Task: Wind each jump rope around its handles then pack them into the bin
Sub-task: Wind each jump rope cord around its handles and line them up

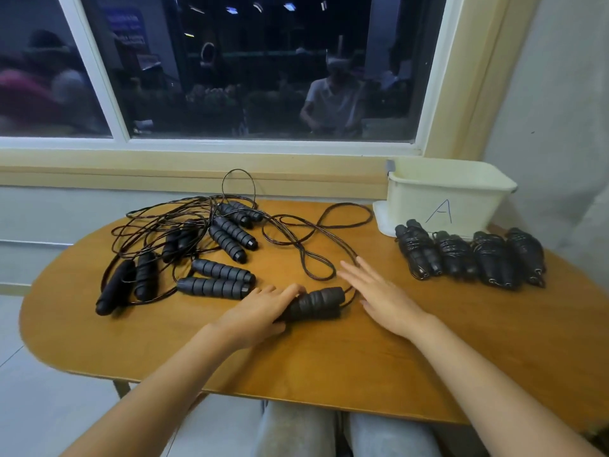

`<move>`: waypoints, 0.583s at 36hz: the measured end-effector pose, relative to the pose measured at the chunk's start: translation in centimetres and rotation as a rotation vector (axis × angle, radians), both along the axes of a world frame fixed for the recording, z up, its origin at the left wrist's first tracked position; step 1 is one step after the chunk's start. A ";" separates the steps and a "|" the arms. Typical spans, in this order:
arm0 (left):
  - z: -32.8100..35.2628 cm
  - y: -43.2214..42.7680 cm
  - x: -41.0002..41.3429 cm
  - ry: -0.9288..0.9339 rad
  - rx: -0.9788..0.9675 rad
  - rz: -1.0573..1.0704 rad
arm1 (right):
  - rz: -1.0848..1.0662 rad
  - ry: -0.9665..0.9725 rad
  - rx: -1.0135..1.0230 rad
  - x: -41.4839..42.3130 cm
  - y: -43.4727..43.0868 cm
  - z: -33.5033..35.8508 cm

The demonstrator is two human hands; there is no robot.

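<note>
A pair of black ribbed handles [321,303] lies side by side at the table's front middle, its thin cord [316,245] looping away toward the back. My left hand [260,310] rests on the left end of these handles, fingers laid over them. Just right of the handles, my right hand [384,298] lies flat with straight fingers, next to the cord. Several wound rope bundles [471,255] sit in a row at the right. The cream bin [448,196] marked "A" stands behind them.
A tangle of unwound ropes with black handles [204,249] covers the table's left half. The wooden table [329,364] has a rounded left end. A window sill and wall run close behind it. Bare wood lies in front of my hands.
</note>
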State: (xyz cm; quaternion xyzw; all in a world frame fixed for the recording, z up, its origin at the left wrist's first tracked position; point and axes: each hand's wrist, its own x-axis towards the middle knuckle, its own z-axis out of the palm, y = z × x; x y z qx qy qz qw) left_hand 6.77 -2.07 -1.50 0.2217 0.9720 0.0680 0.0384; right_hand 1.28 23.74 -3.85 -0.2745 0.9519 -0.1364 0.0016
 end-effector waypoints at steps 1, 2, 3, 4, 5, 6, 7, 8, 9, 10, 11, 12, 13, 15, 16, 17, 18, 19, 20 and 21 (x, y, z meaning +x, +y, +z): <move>-0.3 -0.3 -0.3 0.040 -0.029 -0.017 | 0.028 -0.006 0.027 -0.3 0.2 -0.2; -0.7 -0.6 -0.6 0.086 -0.055 -0.037 | 0.051 -0.001 0.049 -0.5 0.3 -0.4; -1.1 -0.9 -1.0 0.144 -0.084 -0.064 | 0.065 0.012 0.074 -0.7 0.5 -0.6; -1.5 -1.2 -1.3 0.208 -0.118 -0.092 | 0.085 0.036 0.092 -0.8 0.7 -0.7; -2.0 -1.5 -1.8 0.264 -0.154 -0.114 | 0.103 0.067 0.110 -0.9 1.0 -0.9; -2.4 -1.6 -2.2 0.313 -0.178 -0.124 | 0.119 0.107 0.125 -1.0 1.4 -1.0; -2.8 -1.7 -2.6 0.351 -0.186 -0.121 | 0.113 0.136 0.158 -1.1 1.8 -1.1; -3.1 -1.6 -3.1 0.379 -0.181 -0.114 | 0.096 0.176 0.196 -1.1 2.3 -1.4; -3.4 -1.5 -3.5 0.397 -0.176 -0.113 | 0.072 0.228 0.236 -1.2 2.8 -1.7; -3.6 -1.0 -3.9 0.402 -0.176 -0.116 | 0.037 0.274 0.269 -1.3 3.4 -2.0; -3.7 -0.5 -4.2 0.403 -0.173 -0.118 | -0.010 0.309 0.284 -1.3 3.8 -2.2; -3.8 0.0 -4.5 0.395 -0.172 -0.113 | -0.067 0.332 0.292 -1.3 4.3 -2.3; -3.8 0.5 -4.7 0.393 -0.169 -0.106 | -0.124 0.340 0.291 -1.1 4.7 -2.4; -4.1 1.2 -5.1 0.400 -0.149 -0.083 | -0.202 0.360 0.243 -0.9 5.4 -2.5; -4.2 1.4 -5.3 0.398 -0.132 -0.079 | -0.229 0.392 0.224 -1.0 5.7 -2.6; -4.3 1.4 -5.5 0.386 -0.107 -0.089 | -0.253 0.422 0.211 -1.0 5.9 -2.8; -4.3 1.3 -5.6 0.366 -0.077 -0.100 | -0.271 0.451 0.202 -1.1 6.0 -2.9; -4.3 1.1 -5.7 0.329 -0.050 -0.107 | -0.280 0.475 0.194 -1.1 6.0 -3.0; -4.2 0.9 -5.6 0.280 -0.024 -0.106 | -0.272 0.494 0.192 -1.1 6.0 -3.2; -4.1 0.6 -5.5 0.221 0.000 -0.101 | -0.244 0.499 0.191 -1.1 5.9 -3.4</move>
